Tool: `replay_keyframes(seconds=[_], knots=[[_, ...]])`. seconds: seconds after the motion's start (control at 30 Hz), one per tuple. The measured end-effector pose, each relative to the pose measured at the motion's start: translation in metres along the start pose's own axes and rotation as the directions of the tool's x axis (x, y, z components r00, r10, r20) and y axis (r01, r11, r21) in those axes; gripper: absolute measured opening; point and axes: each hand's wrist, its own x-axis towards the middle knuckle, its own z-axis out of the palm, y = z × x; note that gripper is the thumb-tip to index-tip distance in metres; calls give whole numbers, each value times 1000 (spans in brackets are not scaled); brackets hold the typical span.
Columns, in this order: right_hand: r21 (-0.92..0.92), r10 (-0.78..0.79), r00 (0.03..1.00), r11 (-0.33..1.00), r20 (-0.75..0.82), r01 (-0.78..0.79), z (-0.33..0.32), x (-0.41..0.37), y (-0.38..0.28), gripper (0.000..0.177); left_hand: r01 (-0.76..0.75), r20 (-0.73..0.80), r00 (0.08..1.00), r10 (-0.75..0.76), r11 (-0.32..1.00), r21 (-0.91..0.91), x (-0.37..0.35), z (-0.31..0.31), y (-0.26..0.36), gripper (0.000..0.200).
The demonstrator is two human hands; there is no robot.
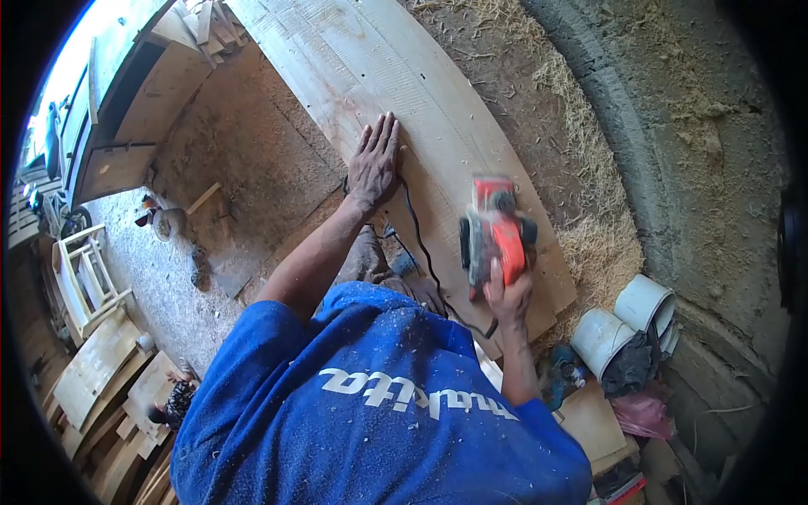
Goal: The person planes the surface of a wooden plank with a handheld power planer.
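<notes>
A long pale wooden board [438,143] slants across the view in front of me. My left hand [374,168] lies flat on the board near its left edge, fingers stretched out and holding nothing. My right hand [510,296] is wrapped round the handle of a red and black electric hand planer [507,240], which rests on the board's lower right part and is slightly blurred. A black power cord [414,220] loops over the board between my two hands.
Wood shavings [602,248] pile along the concrete wall [699,168]. White buckets [599,338] stand at the lower right. Boards [97,379] are stacked at the lower left, below a wooden frame [88,273]. One person [164,220] is at left; another [175,400] is by the stack.
</notes>
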Motion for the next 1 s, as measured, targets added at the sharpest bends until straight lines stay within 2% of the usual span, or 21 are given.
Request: replay_keyframes(seconds=[0.03, 0.07, 0.1, 0.17, 0.23, 0.3, 0.4, 0.53, 0.6, 0.67, 0.73, 0.8, 0.83, 0.87, 0.9, 0.93, 0.97, 1.0], knots=[[-11, -66, 998, 998, 6, 66, 7, 28, -7, 39, 6, -6, 1000, -6, 1000, -8, 0, 0, 0, 54], [-73, -306, 951, 950, -45, 303, 15, 63, -18, 41, 12, -12, 1000, -12, 1000, -16, 0, 0, -1, 53], [-145, -531, 844, 844, -81, 517, 26, 99, -26, 42, 13, -12, 1000, -13, 1000, -18, 0, 0, -1, 53], [100, -211, 974, 974, 77, 203, 47, 150, -28, 39, 31, -27, 999, -33, 996, -83, -1, -4, 0, 52], [102, -250, 967, 964, 54, 244, 72, 210, -55, 34, 39, -34, 998, -44, 992, -117, -2, -4, -2, 51], [93, -393, 919, 916, 22, 389, 102, 269, -67, 32, 43, -54, 997, -52, 988, -149, -2, -3, -5, 50], [82, -509, 861, 857, -28, 509, 142, 338, -94, 32, 57, -28, 998, -62, 982, -179, -2, -6, -7, 50], [58, -478, 878, 877, 24, 476, 177, 402, -155, 31, 68, -15, 997, -73, 975, -214, -3, -7, -9, 50], [-17, -519, 855, 855, -7, 519, 208, 451, -160, 23, 74, -19, 997, -80, 973, -218, -1, -6, -10, 50], [141, -284, 943, 955, 171, 262, 203, 447, -207, 26, 74, -29, 996, -82, 971, -227, -3, -9, -8, 51], [142, -278, 951, 955, 135, 259, 211, 450, -210, 32, 70, -48, 995, -83, 971, -229, -3, -9, -9, 51], [46, -213, 950, 977, 227, 208, 203, 437, -201, 34, 63, -101, 990, -98, 952, -301, -6, -10, -11, 51], [-68, -347, 927, 931, 142, 359, 208, 436, -176, 30, 70, -134, 983, -126, 930, -360, -9, -9, -14, 49], [26, -577, 817, 817, 10, 576, 213, 420, -155, 29, 74, -138, 982, -131, 930, -359, -11, -8, -18, 49], [85, -750, 647, 642, -140, 762, 210, 395, -141, 29, 131, -196, 958, -210, 926, -354, -15, -7, -23, 47], [64, -616, 787, 788, 39, 613, 188, 354, -130, 31, 186, -252, 925, -284, 917, -352, -18, -7, -28, 46], [89, -493, 864, 869, 102, 486, 172, 305, -125, 29, 193, -265, 922, -282, 928, -318, -23, -7, -35, 48], [122, -451, 889, 890, 81, 440, 162, 264, -109, 29, 188, -260, 927, -271, 934, -305, -30, -5, -43, 49]])
